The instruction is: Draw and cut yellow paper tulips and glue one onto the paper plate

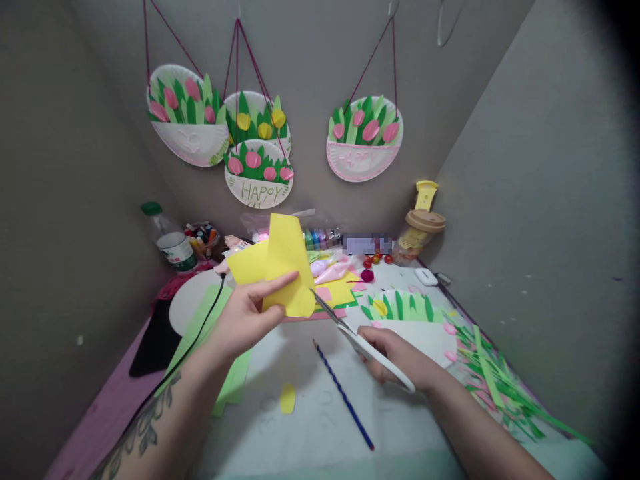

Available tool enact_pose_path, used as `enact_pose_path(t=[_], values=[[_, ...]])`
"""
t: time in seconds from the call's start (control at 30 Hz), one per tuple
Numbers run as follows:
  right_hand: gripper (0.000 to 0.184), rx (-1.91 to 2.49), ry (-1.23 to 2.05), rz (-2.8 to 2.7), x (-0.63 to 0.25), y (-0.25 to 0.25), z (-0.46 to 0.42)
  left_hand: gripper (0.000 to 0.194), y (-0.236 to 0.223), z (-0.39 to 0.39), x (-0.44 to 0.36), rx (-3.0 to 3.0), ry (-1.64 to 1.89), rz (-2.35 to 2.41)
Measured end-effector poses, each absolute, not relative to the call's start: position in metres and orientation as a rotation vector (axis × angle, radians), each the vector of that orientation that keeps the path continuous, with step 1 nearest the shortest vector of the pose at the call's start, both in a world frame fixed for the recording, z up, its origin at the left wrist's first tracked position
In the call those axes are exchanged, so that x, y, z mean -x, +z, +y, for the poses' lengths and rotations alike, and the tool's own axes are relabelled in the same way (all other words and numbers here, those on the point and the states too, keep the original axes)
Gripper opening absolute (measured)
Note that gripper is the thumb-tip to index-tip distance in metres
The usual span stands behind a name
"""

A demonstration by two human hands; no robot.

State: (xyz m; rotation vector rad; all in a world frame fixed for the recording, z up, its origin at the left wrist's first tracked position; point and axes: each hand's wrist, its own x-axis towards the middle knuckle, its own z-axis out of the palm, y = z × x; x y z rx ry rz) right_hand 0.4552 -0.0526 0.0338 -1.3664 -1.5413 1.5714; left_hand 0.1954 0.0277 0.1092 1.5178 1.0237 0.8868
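A bent sheet of yellow paper [287,257] is pinched in my left hand [253,317], above the middle of the table. My right hand [387,353] grips white-handled scissors [363,343], whose blades reach the paper's lower right edge. Below the hands, a small yellow paper petal [287,399] lies on the table, and a dark blue pencil [344,395] rests at a slant near it. Just beyond my right hand is a half paper plate [415,337] with green paper leaves and a yellow flower along its top.
Green strips and scraps [493,373] pile up at the right edge. Light green paper [235,383], a black tablet-like slab [155,340] and a cable lie left. A bottle [170,240], pens [203,240] and a lidded cup [417,237] stand behind. Decorated plates [365,160] hang on the wall.
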Motion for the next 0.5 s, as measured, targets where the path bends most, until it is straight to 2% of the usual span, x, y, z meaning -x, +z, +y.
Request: enact_pose_path(t=[0.5], values=[[0.018, 1.387, 1.557, -1.608, -0.4588, 0.0343, -0.0497, 0.054, 0.1118, 0.0296, -0.19, -1.569, 0.821, 0.984]])
